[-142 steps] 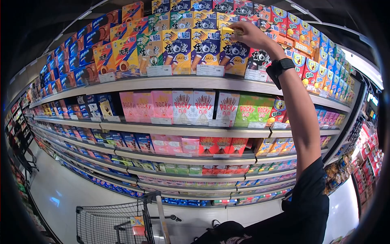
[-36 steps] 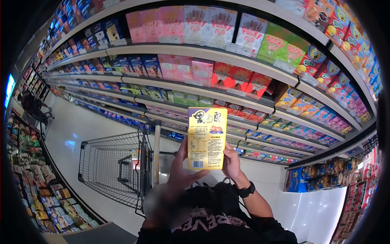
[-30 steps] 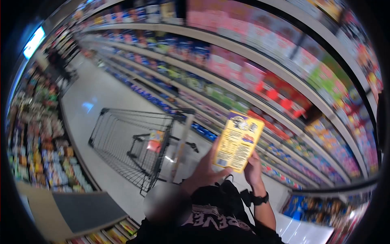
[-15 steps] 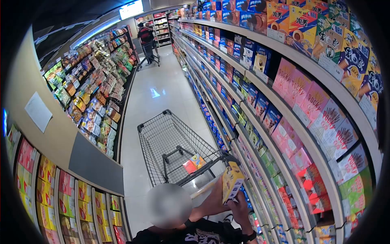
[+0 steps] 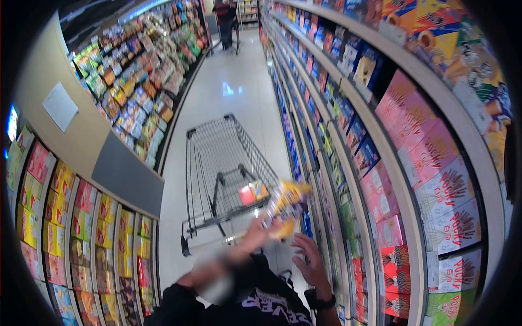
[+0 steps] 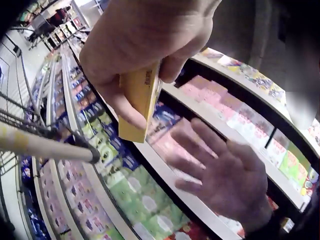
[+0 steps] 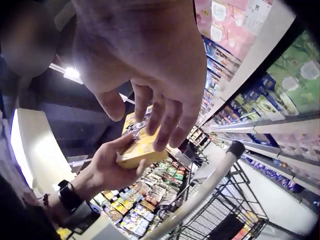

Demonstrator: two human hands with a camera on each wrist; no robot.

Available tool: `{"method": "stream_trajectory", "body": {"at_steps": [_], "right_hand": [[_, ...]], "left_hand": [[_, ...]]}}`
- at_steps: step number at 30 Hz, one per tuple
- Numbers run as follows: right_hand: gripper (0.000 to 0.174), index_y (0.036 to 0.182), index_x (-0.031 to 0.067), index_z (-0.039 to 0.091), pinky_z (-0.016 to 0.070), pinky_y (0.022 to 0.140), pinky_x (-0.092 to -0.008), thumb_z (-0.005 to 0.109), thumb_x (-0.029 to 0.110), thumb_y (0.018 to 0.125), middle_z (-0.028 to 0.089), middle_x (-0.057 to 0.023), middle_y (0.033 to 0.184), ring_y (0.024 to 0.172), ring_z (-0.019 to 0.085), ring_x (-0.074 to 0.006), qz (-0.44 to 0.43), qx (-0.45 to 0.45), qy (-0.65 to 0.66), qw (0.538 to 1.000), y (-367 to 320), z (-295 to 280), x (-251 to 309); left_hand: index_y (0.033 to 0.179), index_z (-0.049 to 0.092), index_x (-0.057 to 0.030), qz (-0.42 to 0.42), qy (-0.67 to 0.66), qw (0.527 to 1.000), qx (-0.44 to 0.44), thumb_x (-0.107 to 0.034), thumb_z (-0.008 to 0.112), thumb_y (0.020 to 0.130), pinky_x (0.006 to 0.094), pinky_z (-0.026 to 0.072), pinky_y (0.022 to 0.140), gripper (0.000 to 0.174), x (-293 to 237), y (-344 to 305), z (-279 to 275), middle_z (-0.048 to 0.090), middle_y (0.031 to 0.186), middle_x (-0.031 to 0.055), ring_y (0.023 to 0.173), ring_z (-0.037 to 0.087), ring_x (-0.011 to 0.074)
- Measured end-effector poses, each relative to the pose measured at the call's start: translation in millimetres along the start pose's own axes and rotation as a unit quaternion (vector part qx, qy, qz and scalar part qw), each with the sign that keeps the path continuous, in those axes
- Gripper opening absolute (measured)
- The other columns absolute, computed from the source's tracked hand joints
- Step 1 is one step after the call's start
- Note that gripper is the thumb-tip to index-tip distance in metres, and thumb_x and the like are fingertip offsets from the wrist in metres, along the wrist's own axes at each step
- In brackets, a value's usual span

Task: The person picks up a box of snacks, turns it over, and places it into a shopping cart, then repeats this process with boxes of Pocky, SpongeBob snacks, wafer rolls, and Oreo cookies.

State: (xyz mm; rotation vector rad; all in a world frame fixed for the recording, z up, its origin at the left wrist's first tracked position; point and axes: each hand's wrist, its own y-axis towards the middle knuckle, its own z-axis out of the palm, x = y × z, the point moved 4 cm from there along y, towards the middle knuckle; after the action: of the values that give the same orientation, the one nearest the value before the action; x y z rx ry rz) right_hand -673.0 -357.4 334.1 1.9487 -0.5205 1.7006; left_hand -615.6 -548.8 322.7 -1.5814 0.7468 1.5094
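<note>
A yellow box (image 5: 285, 209), blurred in the head view, is gripped near its lower end by my left hand (image 5: 256, 234). In the left wrist view the left hand (image 6: 145, 45) has its thumb and fingers on either side of the yellow box (image 6: 136, 105). My right hand (image 5: 311, 262) is off the box, a little to its right, with fingers spread and nothing in them. The right wrist view shows the right hand (image 7: 145, 65) in front of the box (image 7: 145, 147), fingers loosely bent, and the left hand (image 7: 112, 167) around its lower part.
A shopping cart (image 5: 217, 179) stands ahead in the aisle, with a red and orange pack (image 5: 253, 192) inside. Shelves of boxed snacks (image 5: 435, 146) line the right, and more racks (image 5: 54, 228) stand at the left. A person (image 5: 224, 24) is far down the aisle.
The right hand has let go of the yellow box. My left hand has carried it left and up towards the cart. The cart appears slightly further left and higher.
</note>
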Motion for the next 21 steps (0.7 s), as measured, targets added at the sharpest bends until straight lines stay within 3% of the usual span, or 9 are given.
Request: {"method": "stream_trajectory", "body": {"at_steps": [1,2,3,6,9,14,18,19,21], "right_hand": [[0.044,0.124,0.0038,0.053,0.0461,0.088,-0.0341,0.061,0.011,0.081,0.053,-0.0108,0.124,0.102,0.061,-0.0208,0.004,-0.012,-0.020,1.000,5,-3,0],[0.035,0.115,0.0023,0.059,0.0469,0.085,-0.0311,0.061,0.008,0.081,0.060,-0.0111,0.110,0.097,0.062,-0.0203,0.028,-0.008,-0.039,0.999,8,-7,-4],[0.030,0.110,0.0019,0.060,0.0473,0.083,-0.0297,0.061,0.005,0.080,0.061,-0.0105,0.102,0.093,0.062,-0.0198,0.056,-0.012,-0.057,0.997,6,-12,-13],[0.020,0.097,0.0011,0.063,0.0490,0.074,-0.0279,0.062,-0.002,0.077,0.060,-0.0091,0.088,0.082,0.062,-0.0180,0.086,-0.048,-0.128,0.987,8,-28,-45],[0.018,0.096,0.0008,0.063,0.0507,0.068,-0.0287,0.060,-0.001,0.078,0.059,-0.0100,0.080,0.073,0.062,-0.0199,0.108,-0.103,-0.185,0.971,2,-36,-78],[0.018,0.094,0.0043,0.065,0.0507,0.063,-0.0348,0.060,0.003,0.077,0.063,-0.0136,0.083,0.070,0.063,-0.0233,0.251,-0.056,-0.357,0.898,-48,-32,-146],[0.019,0.092,0.0046,0.068,0.0488,0.059,-0.0329,0.063,0.005,0.073,0.065,-0.0138,0.080,0.064,0.061,-0.0211,0.433,-0.116,-0.260,0.856,-110,-14,-158],[0.018,0.090,0.0042,0.068,0.0479,0.059,-0.0301,0.064,0.004,0.072,0.065,-0.0111,0.075,0.065,0.060,-0.0165,0.532,-0.158,-0.216,0.803,-121,-6,-149],[0.016,0.088,0.0050,0.069,0.0464,0.058,-0.0260,0.066,0.006,0.073,0.064,-0.0053,0.072,0.065,0.058,-0.0111,0.505,-0.197,-0.174,0.822,-132,8,-130]], "left_hand": [[0.118,0.057,-0.0028,0.057,0.021,0.998,-0.031,-0.023,0.069,0.086,0.0286,0.0508,0.075,0.040,-3,13,-20,0.061,0.104,0.0043,0.088,0.058,0.0102],[0.119,0.056,-0.0030,-0.015,0.172,0.979,-0.112,-0.030,0.068,0.087,0.0279,0.0476,0.082,0.044,-11,25,-45,0.061,0.107,0.0055,0.095,0.056,0.0095],[0.120,0.054,-0.0026,0.011,0.096,0.986,-0.139,-0.033,0.066,0.088,0.0283,0.0479,0.081,0.046,31,57,-88,0.062,0.104,0.0048,0.096,0.057,0.0112],[0.117,0.056,-0.0078,-0.008,-0.026,0.982,-0.185,-0.044,0.057,0.091,0.0240,0.0466,0.061,0.045,0,102,-153,0.062,0.093,0.0012,0.079,0.059,0.0082],[0.103,0.057,-0.0100,-0.068,0.025,0.967,-0.246,-0.048,0.057,0.088,0.0210,0.0365,0.049,0.041,70,168,-237,0.060,0.083,-0.0020,0.065,0.053,0.0061],[0.100,0.060,-0.0066,-0.276,0.077,0.949,-0.134,-0.043,0.068,0.080,0.0265,0.0467,0.053,0.042,227,253,-283,0.062,0.083,0.0023,0.067,0.057,0.0122],[0.097,0.063,-0.0008,-0.396,0.016,0.915,-0.073,-0.027,0.081,0.070,0.0383,0.0550,0.057,0.042,378,285,-266,0.065,0.088,0.0090,0.075,0.064,0.0207],[0.097,0.063,-0.0008,-0.405,0.015,0.913,-0.051,-0.027,0.081,0.070,0.0383,0.0550,0.057,0.042,397,286,-259,0.065,0.088,0.0090,0.075,0.064,0.0207],[0.096,0.063,0.0000,-0.328,0.107,0.938,0.018,-0.018,0.080,0.070,0.0381,0.0553,0.058,0.037,424,306,-237,0.065,0.088,0.0088,0.074,0.064,0.0210]]}}
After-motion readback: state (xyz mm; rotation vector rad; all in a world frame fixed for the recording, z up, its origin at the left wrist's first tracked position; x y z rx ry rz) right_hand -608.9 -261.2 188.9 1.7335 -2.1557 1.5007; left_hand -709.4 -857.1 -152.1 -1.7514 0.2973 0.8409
